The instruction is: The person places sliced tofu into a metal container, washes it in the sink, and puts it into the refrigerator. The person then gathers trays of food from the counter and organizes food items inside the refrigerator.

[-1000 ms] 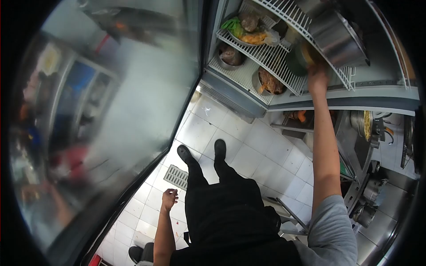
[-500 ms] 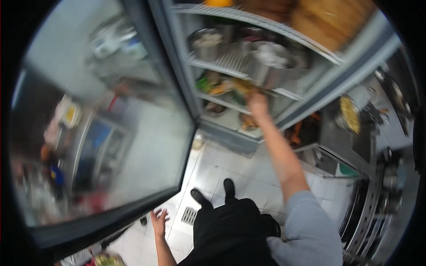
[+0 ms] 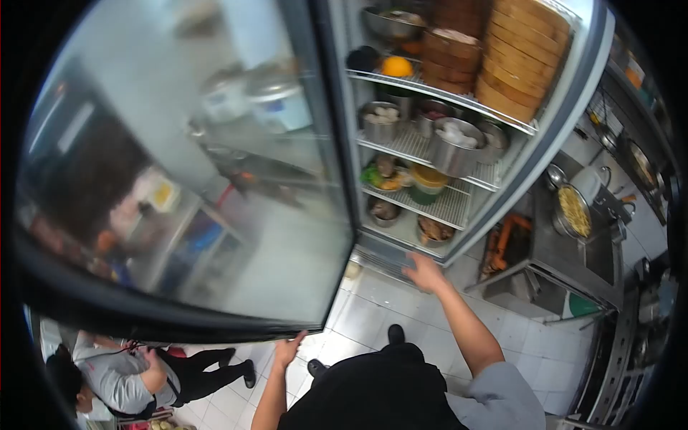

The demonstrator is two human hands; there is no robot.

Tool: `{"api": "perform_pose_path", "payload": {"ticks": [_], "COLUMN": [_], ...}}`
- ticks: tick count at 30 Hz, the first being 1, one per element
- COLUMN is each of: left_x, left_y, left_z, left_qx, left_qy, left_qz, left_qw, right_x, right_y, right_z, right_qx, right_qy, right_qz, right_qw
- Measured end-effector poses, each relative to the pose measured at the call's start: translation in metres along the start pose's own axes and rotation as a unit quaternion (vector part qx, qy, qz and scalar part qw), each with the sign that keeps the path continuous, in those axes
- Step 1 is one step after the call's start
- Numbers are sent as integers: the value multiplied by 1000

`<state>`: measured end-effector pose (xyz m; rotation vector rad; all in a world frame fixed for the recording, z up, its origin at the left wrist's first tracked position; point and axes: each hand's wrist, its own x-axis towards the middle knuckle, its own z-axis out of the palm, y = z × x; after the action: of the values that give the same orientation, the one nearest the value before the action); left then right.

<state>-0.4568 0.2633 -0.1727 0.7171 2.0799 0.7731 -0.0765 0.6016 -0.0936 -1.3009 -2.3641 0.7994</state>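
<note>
My left hand (image 3: pixel 288 350) is at the lower edge of the open glass fridge door (image 3: pixel 340 290), its fingers bent against the dark frame. My right hand (image 3: pixel 424 272) holds nothing, its fingers apart, just in front of the fridge's base. Above it, a green-and-yellow tub (image 3: pixel 428 185) stands on a wire shelf (image 3: pixel 453 208) beside a plate of green and yellow food (image 3: pixel 384 177). Below that shelf are a metal bowl (image 3: pixel 384 211) and a bowl of brown food (image 3: pixel 435 230). Higher up is a steel pot with white contents (image 3: pixel 456 147).
Bamboo steamers (image 3: pixel 519 57) and an orange item (image 3: pixel 396 67) fill the top shelf. To the right, a pan of yellow food (image 3: pixel 573 211) sits on a steel counter (image 3: pixel 602 265). Another person (image 3: pixel 129 376) stands beyond the door at lower left.
My right hand has drawn back from the shelf holding the tub and is lower, outside the fridge. My left hand has moved from below the door to its edge. The view has shifted.
</note>
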Motion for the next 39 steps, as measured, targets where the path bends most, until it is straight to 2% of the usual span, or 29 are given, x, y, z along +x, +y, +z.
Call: {"api": "perform_pose_path", "payload": {"ticks": [1,3,5,7,9,10,14,16,19,20,24,26,28,30,32,33,34,36,39], "left_x": [2,0,7,12,15,16,50,75,137,157,215,238,268,300,319,342,368,405,473], "left_y": [-2,8,13,1,-14,-15,-47,-54,-77,-85,-82,-78,-75,-67,-37,-32,-25,-3,13], "left_z": [-5,-18,-37,-53,-81,-98,-157,-184,-201,-204,-240,-263,-300,-350,-408,-436,-463,-516,-589], "left_qx": [37,48,142,145,168,155,152,96,1,-16,-32,-120,-199,-289,-350,-341,-332,-358,-299], "left_qy": [-9,-61,-125,-147,-160,-171,-188,-185,-154,-148,-116,-36,53,141,223,250,278,291,276], "left_qz": [35,34,79,124,160,144,77,12,-21,-38,-86,-71,-39,-11,7,19,33,53,33], "left_qw": [999,996,979,970,959,962,967,978,988,988,989,990,978,947,910,906,901,886,913], "right_x": [-16,-38,-51,-56,-60,-58,-58,-60,-63,-65,-69,-59,-60,-61,-72,-71,-70,-72,-80], "right_y": [-5,-19,-69,-92,-128,-143,-194,-223,-240,-243,-239,-240,-274,-267,-208,-220,-264,-308,-318], "right_z": [24,83,115,163,194,203,219,214,218,222,246,251,235,243,278,272,250,238,257], "right_qx": [22,12,144,190,165,156,165,168,192,205,142,90,178,200,163,158,152,132,93], "right_qy": [-88,-192,-323,-350,-371,-377,-311,-256,-250,-234,-296,-332,-318,-325,-341,-326,-310,-247,-199], "right_qz": [32,29,146,155,157,164,157,157,123,83,142,132,160,182,189,197,204,222,272], "right_qw": [995,981,924,904,900,898,923,939,941,947,934,930,917,906,906,911,916,934,937]}}
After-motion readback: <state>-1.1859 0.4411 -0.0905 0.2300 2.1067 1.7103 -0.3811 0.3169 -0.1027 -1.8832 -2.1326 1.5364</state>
